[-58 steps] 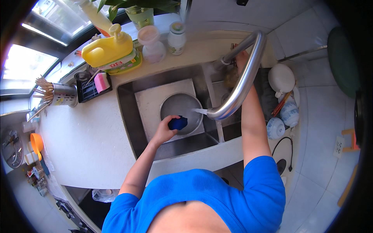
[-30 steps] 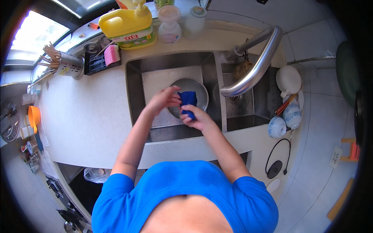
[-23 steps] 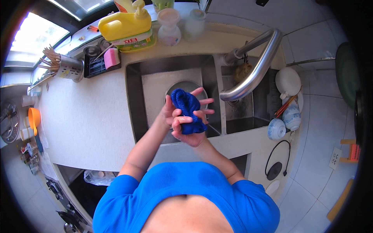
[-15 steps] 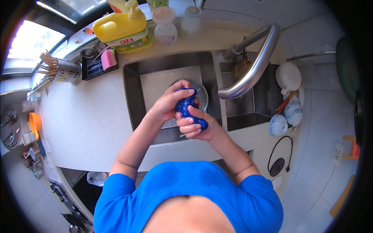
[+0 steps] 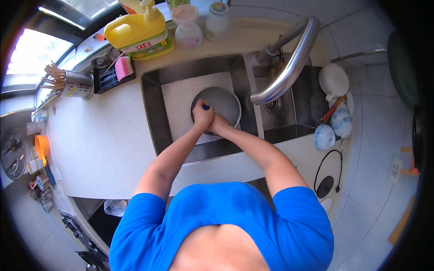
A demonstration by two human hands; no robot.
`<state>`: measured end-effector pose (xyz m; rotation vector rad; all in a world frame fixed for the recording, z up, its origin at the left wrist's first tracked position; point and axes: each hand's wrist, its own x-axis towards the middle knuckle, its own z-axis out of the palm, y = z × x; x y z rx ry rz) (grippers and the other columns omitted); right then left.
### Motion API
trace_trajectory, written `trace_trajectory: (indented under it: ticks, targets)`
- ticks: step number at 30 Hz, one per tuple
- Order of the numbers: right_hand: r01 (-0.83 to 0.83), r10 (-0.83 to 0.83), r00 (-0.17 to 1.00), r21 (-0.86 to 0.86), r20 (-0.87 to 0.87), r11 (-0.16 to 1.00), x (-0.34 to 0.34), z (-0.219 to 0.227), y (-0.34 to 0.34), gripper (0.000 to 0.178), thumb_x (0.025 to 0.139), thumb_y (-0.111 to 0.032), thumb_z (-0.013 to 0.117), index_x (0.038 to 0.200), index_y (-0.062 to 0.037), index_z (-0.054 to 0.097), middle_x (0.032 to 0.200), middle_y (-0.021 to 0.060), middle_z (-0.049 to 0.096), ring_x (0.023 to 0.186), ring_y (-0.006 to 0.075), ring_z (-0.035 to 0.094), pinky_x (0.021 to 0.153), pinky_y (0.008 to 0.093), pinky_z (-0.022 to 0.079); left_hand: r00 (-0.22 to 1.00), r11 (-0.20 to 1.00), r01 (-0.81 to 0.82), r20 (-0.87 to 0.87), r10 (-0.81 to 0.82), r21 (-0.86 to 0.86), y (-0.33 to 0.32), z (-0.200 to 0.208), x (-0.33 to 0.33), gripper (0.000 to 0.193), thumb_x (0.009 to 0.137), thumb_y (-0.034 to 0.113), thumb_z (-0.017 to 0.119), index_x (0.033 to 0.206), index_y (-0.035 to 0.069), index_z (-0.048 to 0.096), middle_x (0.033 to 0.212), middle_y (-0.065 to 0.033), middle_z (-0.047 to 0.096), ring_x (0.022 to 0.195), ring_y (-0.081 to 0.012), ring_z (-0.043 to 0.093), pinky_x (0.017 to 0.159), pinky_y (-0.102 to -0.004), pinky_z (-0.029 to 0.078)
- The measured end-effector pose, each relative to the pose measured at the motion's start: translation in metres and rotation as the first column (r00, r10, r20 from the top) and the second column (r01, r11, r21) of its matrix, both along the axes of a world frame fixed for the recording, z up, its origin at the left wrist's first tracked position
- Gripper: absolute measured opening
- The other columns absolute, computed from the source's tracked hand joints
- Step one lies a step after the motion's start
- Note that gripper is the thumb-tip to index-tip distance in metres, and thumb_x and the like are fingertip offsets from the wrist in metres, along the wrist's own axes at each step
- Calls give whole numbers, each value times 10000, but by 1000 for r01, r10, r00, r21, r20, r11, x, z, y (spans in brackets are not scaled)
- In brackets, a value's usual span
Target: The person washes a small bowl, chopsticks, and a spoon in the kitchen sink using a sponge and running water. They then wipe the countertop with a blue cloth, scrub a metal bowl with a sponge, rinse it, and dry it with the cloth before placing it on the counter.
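A crumpled blue cloth (image 5: 206,107) is bunched between my hands, with just a small bit of it showing. My left hand (image 5: 202,114) is closed round it in a fist. Pressed against its right side is my right hand (image 5: 219,123), curled in closely, its fingers mostly hidden. Both hands are low over a round metal basin (image 5: 238,106), which stands in the larger compartment of the steel sink (image 5: 153,106). Whether the cloth touches the basin or anything in it, I cannot tell.
A curved steel tap (image 5: 294,67) reaches over the smaller compartment. Behind the sink stand a yellow jug (image 5: 140,31) and jars. At left are a pink sponge (image 5: 123,67) and a chopstick holder (image 5: 77,84). Bowls (image 5: 324,137) and a white pot (image 5: 334,80) sit at right.
Both hands have gone down and slightly forward, from above the sink's near part to the basin. They have drawn together, covering most of the blue cloth.
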<state>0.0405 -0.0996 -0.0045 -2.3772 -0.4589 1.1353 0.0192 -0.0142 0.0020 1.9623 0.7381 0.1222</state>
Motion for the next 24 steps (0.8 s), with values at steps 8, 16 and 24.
trace_trajectory:
  ticks: [8,16,24]
  targets:
    - [644,-300,552,170,-778,746,-26,63,-10,299,800,-319,586,890,-55,478,665,92,554,554,174,575,445,268,440,953,131,-240,-259,-159,-962,64,-13,6,472,754,517,595,913,74,560,911,-103,584,851,-232,552,774,-389,440]
    - [914,890,-387,-230,-243,334,-49,175,14,324,844,-311,556,927,-25,429,661,54,471,444,99,478,372,151,378,601,-602,767,581,549,-224,8,145,9,574,746,555,574,1155,157,507,1171,-78,500,1074,-239,468,980,-452,311]
    - [904,598,-346,-86,-723,419,-18,227,-11,210,831,-241,590,853,-71,469,639,-8,464,434,30,377,352,123,306,947,95,289,299,119,-952,33,220,-7,193,925,254,407,1018,92,457,663,-21,401,640,-145,465,625,-323,439]
